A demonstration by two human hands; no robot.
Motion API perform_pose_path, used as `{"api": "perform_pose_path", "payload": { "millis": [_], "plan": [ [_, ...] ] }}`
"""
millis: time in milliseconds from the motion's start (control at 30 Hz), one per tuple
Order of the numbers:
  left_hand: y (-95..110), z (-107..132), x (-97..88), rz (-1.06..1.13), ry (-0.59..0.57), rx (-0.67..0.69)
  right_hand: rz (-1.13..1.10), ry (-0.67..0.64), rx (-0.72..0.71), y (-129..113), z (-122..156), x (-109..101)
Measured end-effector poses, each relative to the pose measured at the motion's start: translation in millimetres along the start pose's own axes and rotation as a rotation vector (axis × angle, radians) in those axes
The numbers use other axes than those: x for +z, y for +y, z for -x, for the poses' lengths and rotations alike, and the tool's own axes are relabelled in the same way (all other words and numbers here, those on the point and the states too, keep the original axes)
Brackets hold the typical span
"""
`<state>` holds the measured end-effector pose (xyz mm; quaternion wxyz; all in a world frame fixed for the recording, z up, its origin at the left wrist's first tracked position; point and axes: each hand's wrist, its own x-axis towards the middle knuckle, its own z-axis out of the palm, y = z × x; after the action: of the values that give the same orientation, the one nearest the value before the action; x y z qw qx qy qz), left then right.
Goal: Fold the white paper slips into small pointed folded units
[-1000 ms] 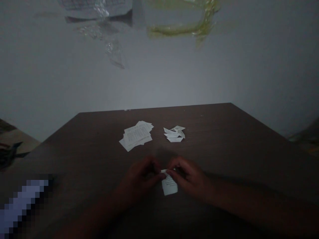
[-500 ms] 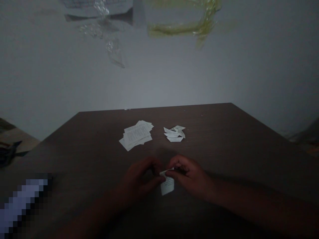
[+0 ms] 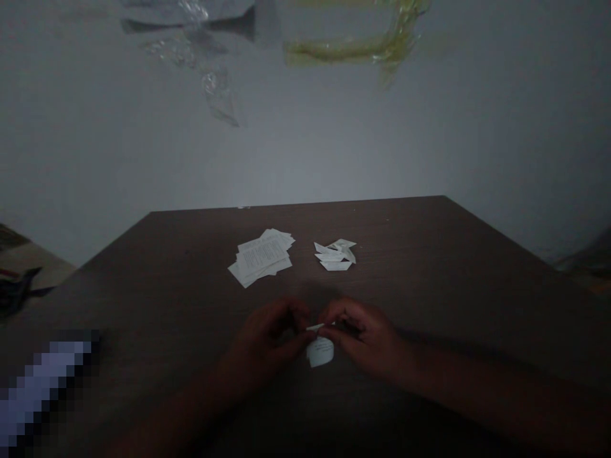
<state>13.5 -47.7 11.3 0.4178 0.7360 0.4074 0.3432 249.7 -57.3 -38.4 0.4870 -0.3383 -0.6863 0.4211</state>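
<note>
A small piece of printed paper (image 3: 321, 353) hangs from the fingertips of both hands, low in the middle of the view. My left hand (image 3: 274, 334) pinches its upper left edge between thumb and fingers. At the upper right edge, my right hand (image 3: 360, 327) pinches it the same way. The top strip is bent over, and the lower part curls toward me. Beyond the hands lies a loose stack of printed paper pieces (image 3: 265, 256). To the right of the stack sit several folded paper pieces (image 3: 335, 257) with slanted ends.
The dark wooden table (image 3: 191, 286) reaches back to a pale wall (image 3: 334, 140) with yellow tape (image 3: 334, 54) and clear tape (image 3: 219, 95) on it. A pixelated, light-coloured object (image 3: 45, 388) lies at the lower left. Dark items (image 3: 16, 289) stand beyond the table's left edge.
The top edge of the paper has been bent over further between the fingertips, and its lower part now curls and looks shorter. Both hands stay in nearly the same place.
</note>
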Motion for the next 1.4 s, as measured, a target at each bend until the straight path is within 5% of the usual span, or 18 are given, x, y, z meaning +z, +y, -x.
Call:
{"api": "perform_pose_path", "payload": {
  "millis": [767, 1133, 1400],
  "plan": [
    [5.9, -2.7, -9.0, -0.137, -0.065, 0.112, 0.015, 0.006, 0.036, -5.3, -1.8, -0.6],
    [4.7, -3.9, -10.7, -0.112, -0.033, 0.271, -0.035, -0.024, 0.089, -1.4, -5.1, -4.8],
    [6.7, -3.4, -11.2, -0.062, -0.055, 0.14, -0.194, -0.048, 0.135, -4.5, -7.7, -10.9]
  ]
}}
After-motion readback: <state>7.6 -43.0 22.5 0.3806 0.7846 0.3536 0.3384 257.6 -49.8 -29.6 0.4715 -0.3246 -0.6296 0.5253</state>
